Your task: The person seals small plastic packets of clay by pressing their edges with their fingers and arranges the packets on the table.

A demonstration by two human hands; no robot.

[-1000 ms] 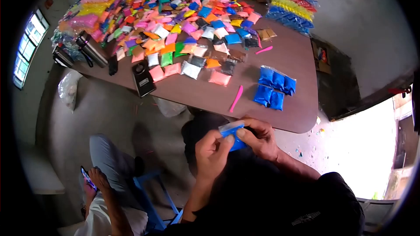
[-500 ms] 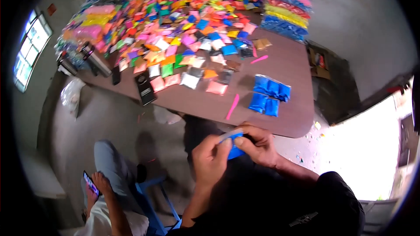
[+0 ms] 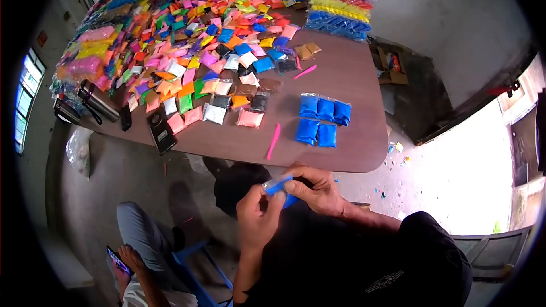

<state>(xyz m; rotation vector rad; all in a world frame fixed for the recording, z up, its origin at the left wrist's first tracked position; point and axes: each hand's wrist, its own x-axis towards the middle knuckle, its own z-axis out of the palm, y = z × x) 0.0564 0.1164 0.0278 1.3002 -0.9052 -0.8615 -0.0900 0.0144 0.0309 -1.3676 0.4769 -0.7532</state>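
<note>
Both of my hands are together in front of my lap, just off the table's near edge. My left hand point(image 3: 259, 216) pinches the left side of a small blue packet point(image 3: 278, 185) with a clear plastic edge. On the packet's other side, my right hand point(image 3: 318, 189) grips it with the thumb pressed on top. Part of the packet is hidden by my fingers. Beyond my hands, several similar blue packets point(image 3: 326, 108) lie in two rows on the brown table point(image 3: 350, 153). A pink plastic stick point(image 3: 273, 141) lies left of them.
Small coloured packets point(image 3: 216, 28) cover the table's far and left parts. Stacked bagged bundles point(image 3: 339, 8) stand at the back. A black device point(image 3: 161, 131) and steel flask point(image 3: 98, 100) are at the left. Another person's hand point(image 3: 132, 258) holds a phone below left, beside a blue stool point(image 3: 193, 276).
The view has shifted, so the table appears further left. My hands still grip the blue packet, which is now tilted differently, with more of its clear edge showing.
</note>
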